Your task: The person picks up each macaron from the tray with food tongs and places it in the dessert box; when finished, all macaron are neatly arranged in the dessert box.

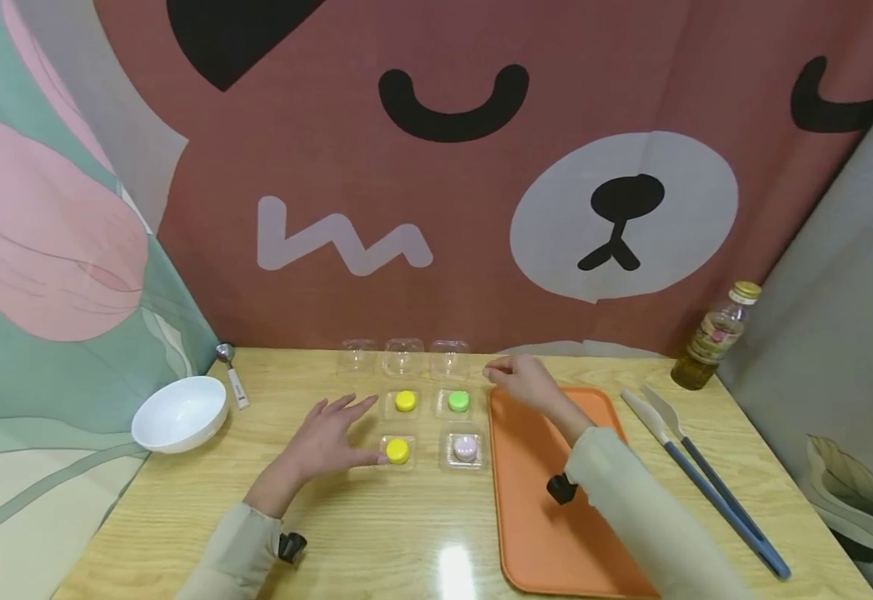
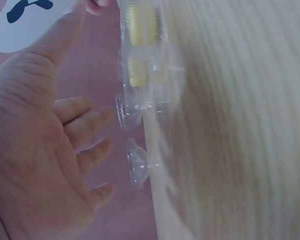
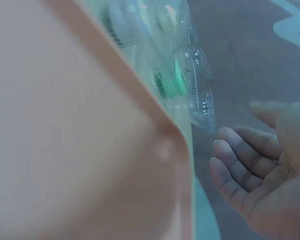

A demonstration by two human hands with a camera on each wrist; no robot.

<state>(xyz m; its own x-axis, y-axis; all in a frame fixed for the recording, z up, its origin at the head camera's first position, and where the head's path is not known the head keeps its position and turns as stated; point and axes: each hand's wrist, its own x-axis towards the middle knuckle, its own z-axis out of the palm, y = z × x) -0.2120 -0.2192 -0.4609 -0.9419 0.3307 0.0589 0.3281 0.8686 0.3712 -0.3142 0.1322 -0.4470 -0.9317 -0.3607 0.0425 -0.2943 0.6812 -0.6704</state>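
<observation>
My left hand [image 1: 321,442] is spread over the table, its thumb tip right at the near-left clear plastic box, which holds a yellow round macaron-like piece [image 1: 397,452]. Behind that is another box with a yellow piece [image 1: 406,401]; to the right are boxes with a green piece [image 1: 458,401] and a lilac piece [image 1: 465,448]. In the left wrist view the left fingers are apart and hold nothing. My right hand [image 1: 521,379], fingers loosely bent and holding nothing, hovers at the far-left corner of the orange tray [image 1: 530,533]. In the right wrist view its palm shows [image 3: 275,170].
Three clear plastic lids [image 1: 404,357] stand along the back edge. A white bowl [image 1: 180,414] and a small spoon [image 1: 231,375] are at left. Blue-handled tongs [image 1: 721,492] with pale tips lie right of the tray. An oil-like bottle [image 1: 714,337] stands at the back right.
</observation>
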